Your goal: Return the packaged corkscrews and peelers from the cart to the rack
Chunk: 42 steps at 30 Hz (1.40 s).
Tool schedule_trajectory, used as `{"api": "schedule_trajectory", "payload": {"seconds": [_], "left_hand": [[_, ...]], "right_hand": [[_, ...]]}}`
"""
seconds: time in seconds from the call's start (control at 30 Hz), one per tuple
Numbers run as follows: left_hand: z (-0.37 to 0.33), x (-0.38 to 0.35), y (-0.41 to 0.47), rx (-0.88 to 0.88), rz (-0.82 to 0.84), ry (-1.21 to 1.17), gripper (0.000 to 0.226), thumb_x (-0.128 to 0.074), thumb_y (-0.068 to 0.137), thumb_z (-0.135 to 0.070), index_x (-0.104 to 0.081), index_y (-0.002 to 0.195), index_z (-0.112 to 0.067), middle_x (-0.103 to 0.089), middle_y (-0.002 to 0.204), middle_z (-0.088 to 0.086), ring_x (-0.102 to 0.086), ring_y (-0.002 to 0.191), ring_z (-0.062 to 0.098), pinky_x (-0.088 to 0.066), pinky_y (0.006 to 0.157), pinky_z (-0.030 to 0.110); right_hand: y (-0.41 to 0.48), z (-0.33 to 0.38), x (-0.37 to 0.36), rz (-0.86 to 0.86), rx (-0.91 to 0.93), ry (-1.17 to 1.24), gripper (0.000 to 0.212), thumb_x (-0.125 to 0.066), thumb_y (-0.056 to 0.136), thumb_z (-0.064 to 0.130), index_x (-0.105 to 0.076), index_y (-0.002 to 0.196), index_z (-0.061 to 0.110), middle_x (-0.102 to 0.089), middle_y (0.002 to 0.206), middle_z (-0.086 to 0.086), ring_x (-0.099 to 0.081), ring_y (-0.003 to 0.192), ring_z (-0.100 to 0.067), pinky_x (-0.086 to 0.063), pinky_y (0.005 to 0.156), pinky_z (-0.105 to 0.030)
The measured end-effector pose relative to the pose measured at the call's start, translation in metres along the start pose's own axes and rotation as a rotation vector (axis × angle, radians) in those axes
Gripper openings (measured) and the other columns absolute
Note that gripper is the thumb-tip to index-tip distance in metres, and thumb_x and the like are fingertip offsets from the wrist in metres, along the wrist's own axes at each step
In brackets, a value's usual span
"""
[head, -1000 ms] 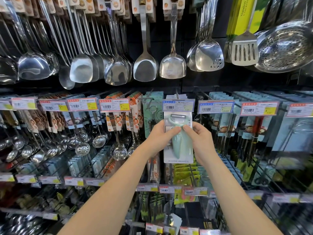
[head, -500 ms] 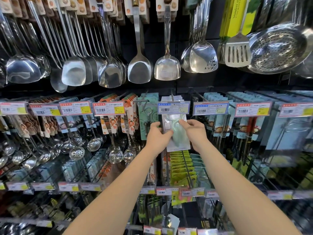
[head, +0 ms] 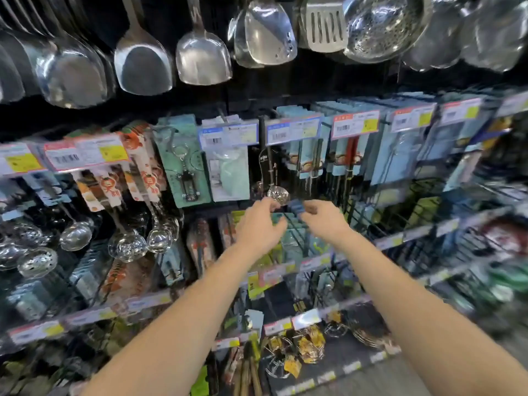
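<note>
Peeler pack [head: 228, 172] hangs on its peg in the middle of the frame, just under a blue price tag [head: 228, 135] and just right of the teal corkscrew pack [head: 183, 167], so this one looks placed. Your left hand [head: 260, 224] and right hand [head: 323, 221] hover just below it, clear of it, with fingers loosely curled and holding nothing that the blur lets me make out. Before you turn for the next item, check that the card sits fully back on the peg and hangs straight. Mind the small skimmer [head: 277, 193] dangling just above your knuckles. The cart is out of frame; match each pack to its tag.
</note>
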State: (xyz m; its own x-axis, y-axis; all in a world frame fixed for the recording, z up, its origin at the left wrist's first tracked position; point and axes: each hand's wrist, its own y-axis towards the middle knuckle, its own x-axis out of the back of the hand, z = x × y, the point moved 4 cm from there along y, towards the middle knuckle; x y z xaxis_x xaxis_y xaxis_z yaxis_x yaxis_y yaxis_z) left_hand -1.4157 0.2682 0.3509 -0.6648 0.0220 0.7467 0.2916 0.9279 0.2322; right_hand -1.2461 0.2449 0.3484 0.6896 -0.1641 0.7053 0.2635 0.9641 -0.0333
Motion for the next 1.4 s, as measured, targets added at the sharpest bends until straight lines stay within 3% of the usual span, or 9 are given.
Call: {"api": "schedule_trajectory", "payload": {"seconds": [0.2, 0.33, 0.37, 0.47, 0.6, 0.77, 0.93, 1.2, 1.4], "left_hand": [[-0.081, -0.109, -0.025, -0.268, 0.333, 0.126, 0.042, -0.059, 0.103, -0.035, -0.055, 0.143, -0.022, -0.063, 0.134, 0.007, -0.063, 0.108, 0.029, -0.05, 0.101, 0.048], [-0.162, -0.19, -0.037, -0.427, 0.457, 0.222, 0.039, -0.058, 0.101, -0.037, -0.058, 0.136, -0.019, -0.064, 0.128, 0.008, -0.064, 0.113, 0.032, -0.05, 0.096, 0.042], [-0.186, -0.209, -0.041, -0.474, 0.472, 0.229, 0.038, -0.059, 0.101, -0.036, -0.059, 0.135, -0.019, -0.067, 0.124, 0.007, -0.065, 0.113, 0.032, -0.05, 0.093, 0.041], [-0.261, -0.27, -0.059, -0.604, 0.548, 0.244, 0.042, -0.059, 0.101, -0.035, -0.058, 0.141, -0.022, -0.071, 0.114, 0.003, -0.069, 0.104, 0.029, -0.049, 0.08, 0.037], [-0.357, -0.365, -0.089, -0.761, 0.646, 0.273, 0.045, -0.057, 0.099, -0.038, -0.058, 0.142, -0.024, -0.067, 0.135, 0.001, -0.068, 0.114, 0.028, -0.053, 0.096, 0.04], [-0.462, -0.471, -0.116, -0.769, 0.764, 0.25, 0.051, -0.059, 0.097, -0.04, -0.055, 0.144, -0.021, -0.063, 0.143, 0.004, -0.063, 0.126, 0.029, -0.052, 0.104, 0.045], [-0.548, -0.546, -0.131, -0.886, 0.724, 0.334, 0.04, -0.06, 0.096, -0.04, -0.06, 0.13, -0.018, -0.068, 0.128, 0.007, -0.063, 0.12, 0.033, -0.05, 0.099, 0.042], [-0.642, -0.665, -0.102, -0.913, 0.719, 0.351, 0.037, -0.059, 0.094, -0.043, -0.061, 0.124, -0.02, -0.068, 0.122, 0.005, -0.066, 0.113, 0.034, -0.051, 0.093, 0.043], [-0.709, -0.784, -0.041, -0.827, 0.826, 0.336, 0.054, -0.059, 0.097, -0.048, -0.054, 0.139, -0.015, -0.063, 0.134, 0.009, -0.061, 0.123, 0.034, -0.053, 0.1, 0.046]], "right_hand": [[-0.071, -0.139, 0.076, -0.098, -0.213, -0.237, 0.052, -0.049, 0.104, 0.015, -0.042, 0.155, 0.009, -0.058, 0.146, -0.017, -0.061, 0.125, -0.036, -0.053, 0.099, -0.043], [-0.116, -0.234, 0.132, -0.245, -0.355, -0.243, 0.053, -0.051, 0.101, 0.013, -0.044, 0.154, 0.017, -0.07, 0.109, -0.008, -0.068, 0.087, -0.027, -0.046, 0.064, -0.032], [-0.129, -0.258, 0.145, -0.259, -0.394, -0.235, 0.055, -0.052, 0.101, 0.014, -0.043, 0.155, 0.017, -0.07, 0.107, -0.004, -0.065, 0.082, -0.023, -0.046, 0.062, -0.031], [-0.172, -0.319, 0.193, -0.325, -0.472, -0.206, 0.046, -0.057, 0.098, 0.014, -0.055, 0.144, 0.014, -0.067, 0.133, -0.016, -0.065, 0.114, -0.037, -0.055, 0.09, -0.044], [-0.221, -0.408, 0.263, -0.42, -0.591, -0.199, 0.041, -0.055, 0.094, 0.011, -0.062, 0.135, 0.012, -0.069, 0.126, -0.02, -0.064, 0.116, -0.039, -0.054, 0.092, -0.044], [-0.274, -0.51, 0.346, -0.431, -0.697, -0.216, 0.047, -0.051, 0.096, 0.016, -0.057, 0.142, 0.021, -0.064, 0.139, -0.012, -0.059, 0.127, -0.036, -0.053, 0.099, -0.044], [-0.308, -0.59, 0.412, -0.426, -0.807, -0.216, 0.039, -0.048, 0.098, 0.019, -0.053, 0.136, 0.012, -0.064, 0.131, -0.015, -0.061, 0.12, -0.038, -0.054, 0.093, -0.045], [-0.304, -0.703, 0.5, -0.475, -0.874, -0.227, 0.053, -0.049, 0.1, 0.022, -0.044, 0.152, 0.016, -0.058, 0.144, -0.012, -0.056, 0.129, -0.034, -0.053, 0.099, -0.044], [-0.25, -0.8, 0.574, -0.47, -0.903, -0.238, 0.031, -0.049, 0.097, 0.023, -0.062, 0.123, 0.012, -0.07, 0.12, -0.013, -0.065, 0.109, -0.036, -0.057, 0.089, -0.047]]}}
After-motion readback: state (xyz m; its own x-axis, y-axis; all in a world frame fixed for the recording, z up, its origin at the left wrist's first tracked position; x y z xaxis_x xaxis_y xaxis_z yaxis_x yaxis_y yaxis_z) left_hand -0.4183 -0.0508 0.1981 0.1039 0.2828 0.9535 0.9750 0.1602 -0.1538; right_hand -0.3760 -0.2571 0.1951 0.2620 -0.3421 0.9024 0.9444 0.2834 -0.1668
